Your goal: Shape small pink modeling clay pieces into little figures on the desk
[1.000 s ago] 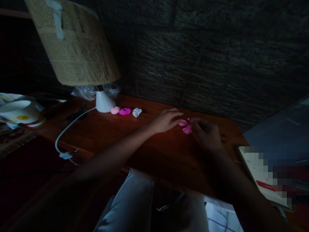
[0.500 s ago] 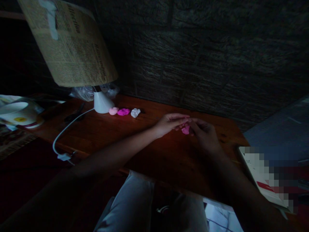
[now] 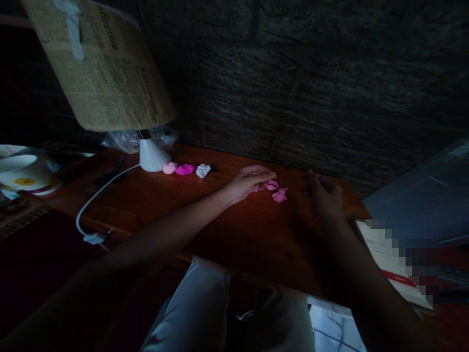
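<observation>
My left hand (image 3: 252,181) hovers over the table, its thumb and fingers pinched together; whatever may be between them is too small to tell. Just right of its fingertips lies a small pink clay piece (image 3: 272,185), partly hollow in shape. A larger lumpy pink clay piece (image 3: 279,195) rests a little nearer to me. Apart from both, to the right, is my right hand (image 3: 324,195), dark and slightly blurred. Its fingers are curled in, and anything in them is hidden.
Light pink (image 3: 170,168), magenta (image 3: 185,169) and white clay lumps (image 3: 203,170) sit beside a lamp (image 3: 152,155). Its cord (image 3: 88,205) hangs over the table edge. A paper cup (image 3: 27,173) stands far left; a book (image 3: 392,264) lies at right. A brick-patterned wall (image 3: 278,73) rises behind.
My hands came together above the pink pieces, then parted. The right hand has moved away to the right, and the left hand drew back slightly left. The view has shifted a little.
</observation>
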A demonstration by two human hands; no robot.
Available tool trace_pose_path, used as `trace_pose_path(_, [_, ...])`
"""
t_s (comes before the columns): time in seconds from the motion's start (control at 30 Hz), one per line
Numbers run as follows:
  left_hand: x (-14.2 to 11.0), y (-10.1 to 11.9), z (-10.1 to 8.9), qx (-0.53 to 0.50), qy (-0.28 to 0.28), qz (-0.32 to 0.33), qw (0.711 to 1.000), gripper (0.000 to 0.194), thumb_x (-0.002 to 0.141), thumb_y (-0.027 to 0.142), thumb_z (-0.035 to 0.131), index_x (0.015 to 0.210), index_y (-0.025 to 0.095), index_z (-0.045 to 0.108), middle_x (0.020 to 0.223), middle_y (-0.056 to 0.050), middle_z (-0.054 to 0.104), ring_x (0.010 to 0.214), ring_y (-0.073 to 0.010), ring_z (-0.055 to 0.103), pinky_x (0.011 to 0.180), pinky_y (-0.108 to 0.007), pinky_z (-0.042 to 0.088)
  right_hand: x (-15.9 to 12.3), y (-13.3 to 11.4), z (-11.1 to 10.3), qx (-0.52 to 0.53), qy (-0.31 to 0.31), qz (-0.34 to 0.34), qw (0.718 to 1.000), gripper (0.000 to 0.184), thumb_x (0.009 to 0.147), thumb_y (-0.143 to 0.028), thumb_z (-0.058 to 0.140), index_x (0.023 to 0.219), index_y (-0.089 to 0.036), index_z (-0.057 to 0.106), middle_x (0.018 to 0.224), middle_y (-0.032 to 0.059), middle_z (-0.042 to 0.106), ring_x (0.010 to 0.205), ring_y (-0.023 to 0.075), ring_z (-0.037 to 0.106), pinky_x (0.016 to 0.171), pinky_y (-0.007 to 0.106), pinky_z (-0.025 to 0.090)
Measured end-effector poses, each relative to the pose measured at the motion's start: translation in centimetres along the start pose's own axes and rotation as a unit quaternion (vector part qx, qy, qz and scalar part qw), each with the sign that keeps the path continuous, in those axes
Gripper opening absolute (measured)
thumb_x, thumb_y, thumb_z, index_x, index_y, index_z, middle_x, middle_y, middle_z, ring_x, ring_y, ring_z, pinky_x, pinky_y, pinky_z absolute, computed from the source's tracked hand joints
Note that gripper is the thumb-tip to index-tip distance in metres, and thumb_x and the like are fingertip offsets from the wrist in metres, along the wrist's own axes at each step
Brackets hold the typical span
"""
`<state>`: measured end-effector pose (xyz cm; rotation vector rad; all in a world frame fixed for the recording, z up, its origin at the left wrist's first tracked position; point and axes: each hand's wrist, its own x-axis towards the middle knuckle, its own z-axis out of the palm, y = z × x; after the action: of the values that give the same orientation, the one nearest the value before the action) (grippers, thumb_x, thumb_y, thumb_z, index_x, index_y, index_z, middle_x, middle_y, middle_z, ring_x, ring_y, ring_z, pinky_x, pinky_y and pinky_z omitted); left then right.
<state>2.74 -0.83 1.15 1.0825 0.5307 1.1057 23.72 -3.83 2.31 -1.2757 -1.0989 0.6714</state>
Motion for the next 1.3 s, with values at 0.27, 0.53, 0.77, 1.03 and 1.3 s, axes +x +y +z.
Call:
trace_pose_path(0.27, [0.4,0.2,-0.8,-0.011,0.029,-0.004,1.000,0.018,0.083,0.027,0.079,0.096,0.016,0.076,0.085,-0.002,0.073,0.057,-0.0040,0.051,0.054,-0.020,0.040,0.8,-0.1,-1.7,-0.062,-0.184,0.077,0.978,0.042,0.064,-0.051,0.088,0.092,-0.023,0.078,0.091,0.0059,0.078,0.072,0.0192,0.066,0.061,0.031,0.051])
trace_pose_path(0.53, [0.6,0.0,-0.9,0.004,0.040,-0.010,0.999,0.020,0.085,0.026,0.078,0.103,0.017,0.079,0.103,-0.006,0.074,0.064,-0.0041,0.056,0.056,-0.020,0.043,-0.2,0.1,-0.8,-0.140,-0.360,0.032,0.922,0.044,0.068,-0.061,0.083,0.089,-0.021,0.081,0.093,0.0082,0.080,0.078,0.0219,0.068,0.069,0.034,0.050])
trace_pose_path(0.77, [0.6,-0.1,-0.9,0.031,0.044,-0.020,0.998,0.029,0.080,0.021,0.082,0.108,0.015,0.077,0.098,-0.006,0.076,0.062,-0.0039,0.059,0.055,-0.018,0.041,-0.7,-0.3,-0.3,-0.117,-0.339,0.006,0.934,0.049,0.068,-0.064,0.084,0.092,-0.021,0.081,0.091,0.0082,0.080,0.069,0.0185,0.063,0.067,0.034,0.049])
trace_pose_path(1.03, [0.5,0.0,-0.7,0.029,0.035,-0.018,0.999,0.026,0.081,0.023,0.081,0.105,0.014,0.076,0.101,-0.008,0.076,0.064,-0.0045,0.060,0.052,-0.018,0.037,-0.8,0.6,-0.2,-0.121,-0.358,-0.005,0.926,0.043,0.074,-0.062,0.081,0.093,-0.023,0.081,0.094,0.0075,0.081,0.073,0.0197,0.067,0.069,0.034,0.051])
trace_pose_path(1.3, [0.3,-0.1,-0.7,0.018,0.012,-0.017,1.000,0.021,0.083,0.027,0.080,0.099,0.014,0.073,0.085,-0.003,0.073,0.060,-0.0042,0.058,0.055,-0.019,0.038,-0.4,1.1,-0.4,-0.168,-0.358,-0.032,0.918,0.045,0.076,-0.064,0.077,0.094,-0.023,0.082,0.090,0.0068,0.081,0.073,0.0211,0.069,0.069,0.035,0.052])
